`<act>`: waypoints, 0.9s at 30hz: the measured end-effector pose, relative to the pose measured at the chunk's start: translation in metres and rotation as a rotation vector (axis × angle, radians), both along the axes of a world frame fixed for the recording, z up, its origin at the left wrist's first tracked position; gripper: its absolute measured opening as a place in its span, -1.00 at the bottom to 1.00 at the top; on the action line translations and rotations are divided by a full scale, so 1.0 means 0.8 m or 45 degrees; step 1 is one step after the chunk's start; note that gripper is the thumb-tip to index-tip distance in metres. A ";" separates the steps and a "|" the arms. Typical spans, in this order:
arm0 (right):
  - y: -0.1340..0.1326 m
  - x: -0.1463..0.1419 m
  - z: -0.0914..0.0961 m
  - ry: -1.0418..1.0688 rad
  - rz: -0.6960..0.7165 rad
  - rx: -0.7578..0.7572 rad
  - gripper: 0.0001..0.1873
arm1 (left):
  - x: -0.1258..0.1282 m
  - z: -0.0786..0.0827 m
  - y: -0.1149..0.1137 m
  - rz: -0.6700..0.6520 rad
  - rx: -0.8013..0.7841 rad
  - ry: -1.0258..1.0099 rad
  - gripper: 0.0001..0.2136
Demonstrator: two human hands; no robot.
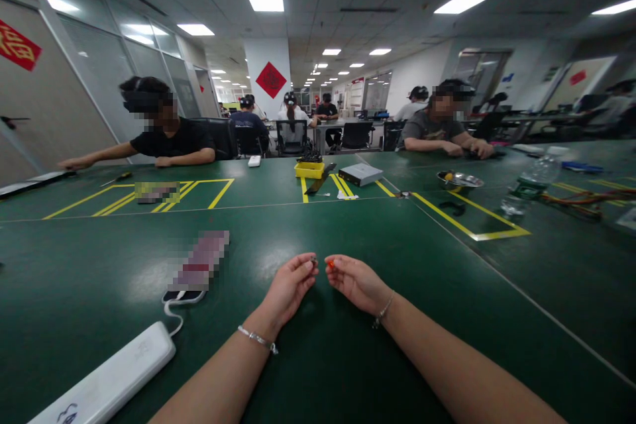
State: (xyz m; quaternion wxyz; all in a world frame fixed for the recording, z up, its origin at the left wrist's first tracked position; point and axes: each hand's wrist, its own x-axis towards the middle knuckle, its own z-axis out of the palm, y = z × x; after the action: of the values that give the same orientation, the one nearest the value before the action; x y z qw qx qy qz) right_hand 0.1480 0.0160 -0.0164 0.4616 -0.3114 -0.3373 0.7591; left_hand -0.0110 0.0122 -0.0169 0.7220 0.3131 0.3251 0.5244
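- While its fingers were loosely curled, a small dark piece [314, 262] was pinched between the thumb and fingertips of the left hand [291, 283], just below the centre of the frame; its exact form could not be told.
- By the right hand [358, 283], across a narrow gap, a small orange piece [330, 264] was gripped likewise, with the thumb pressed toward bent fingers.
- A silver bracelet [256, 336] was worn on the left wrist.
- At the lower left, a white bar-shaped device [114, 371] was joined to a white cable [172, 311], which was led toward a blurred phone [201, 262].
- Above the hands, a yellow box [309, 170] and a grey box [360, 175] were set on the green table [278, 232].
- Toward the right edge, a metal bowl [470, 180] and a clear bottle [535, 179] were placed.
- Across the table, a person in black [171, 139] and a person in grey [434, 127] were seated.
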 end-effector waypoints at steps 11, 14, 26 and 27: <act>-0.006 -0.003 0.001 -0.033 -0.036 0.038 -0.75 | 0.002 -0.007 0.004 0.156 0.239 0.308 -0.77; -0.007 -0.007 0.001 -0.050 -0.125 0.039 -0.70 | 0.005 -0.003 0.000 0.246 0.364 0.635 -0.81; -0.021 -0.032 0.004 -0.179 -0.404 0.045 -0.65 | 0.007 0.007 -0.013 0.462 1.041 1.404 -0.90; -0.023 -0.033 0.004 -0.185 -0.404 0.049 -0.63 | 0.006 0.008 -0.013 0.489 1.061 1.421 -0.90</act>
State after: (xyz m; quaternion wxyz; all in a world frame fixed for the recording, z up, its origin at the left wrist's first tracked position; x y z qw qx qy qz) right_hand 0.1215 -0.0026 -0.0132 0.5559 -0.4058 -0.3310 0.6456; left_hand -0.0060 0.0015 -0.0108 0.1639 0.7209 0.4676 0.4845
